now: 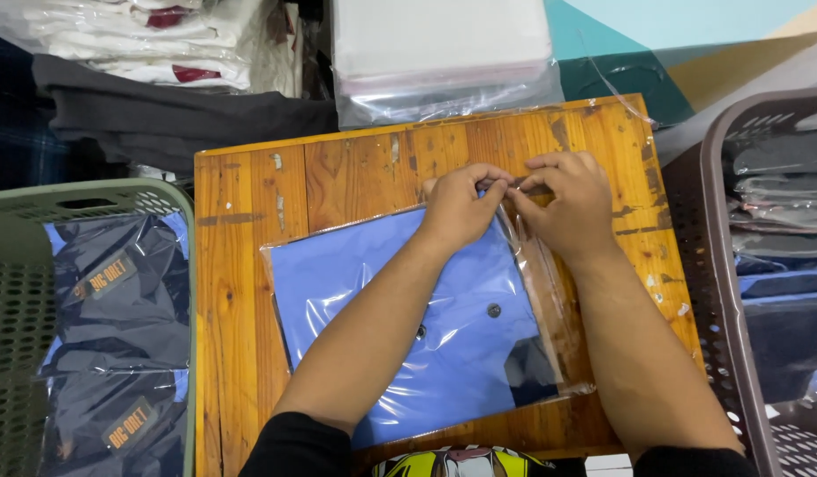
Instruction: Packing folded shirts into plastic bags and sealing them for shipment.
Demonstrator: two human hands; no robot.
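At the centre of the frame we see the left hand (459,208) and the right hand (563,201) close together, fingertips pinching the open flap of a clear plastic bag (550,300). Inside the bag lies a folded blue shirt (382,300), flat on the wooden bench (249,265). A green basket (19,291) of bagged dark garments stands at lower left, a brown basket (718,265) at right, and a stack of clear bags (444,62) at top centre.

Both hands, left hand (459,208) and right hand (563,201), pinching the clear bag (408,318) edge over a blue shirt (382,291)
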